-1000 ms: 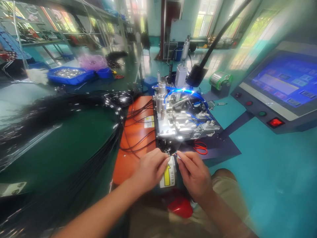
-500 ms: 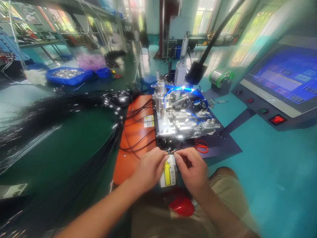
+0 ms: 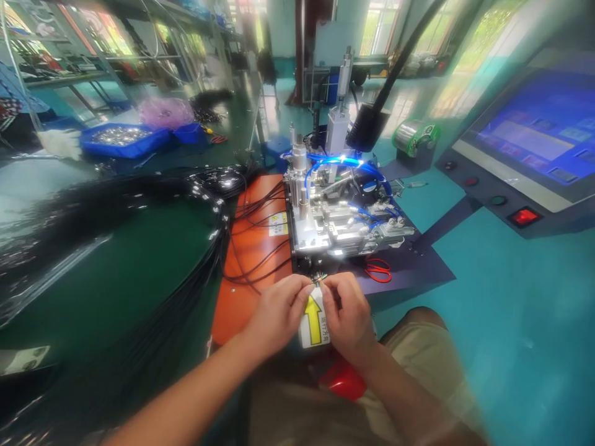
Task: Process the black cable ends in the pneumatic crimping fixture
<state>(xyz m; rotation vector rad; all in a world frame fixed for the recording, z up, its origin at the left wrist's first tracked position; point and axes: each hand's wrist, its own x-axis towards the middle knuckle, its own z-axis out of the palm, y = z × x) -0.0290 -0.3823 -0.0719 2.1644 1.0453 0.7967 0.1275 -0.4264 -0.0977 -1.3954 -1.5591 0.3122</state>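
My left hand (image 3: pixel 286 310) and my right hand (image 3: pixel 346 310) are close together in front of the metal machine (image 3: pixel 344 217). Both are closed, with thumbs and forefingers pinched. Thin wire ends (image 3: pixel 320 279) show between the fingertips, too small to tell which hand grips which. Just below the fingers lies a white label with a yellow arrow (image 3: pixel 315 319). Black cables (image 3: pixel 255 269) run over the orange plate (image 3: pixel 251 248) on the left of the machine.
Red-handled scissors (image 3: pixel 379 271) lie right of my hands. A control screen (image 3: pixel 534 136) stands at the right, a solder spool (image 3: pixel 415 137) behind. Bundled black cables (image 3: pixel 186 291) fill the left, with a blue tray (image 3: pixel 123 139) beyond. Something red (image 3: pixel 344 379) is below my hands.
My right hand has moved left, nearer my left hand, and the wire ends now point up between the fingertips. The view has shifted slightly.
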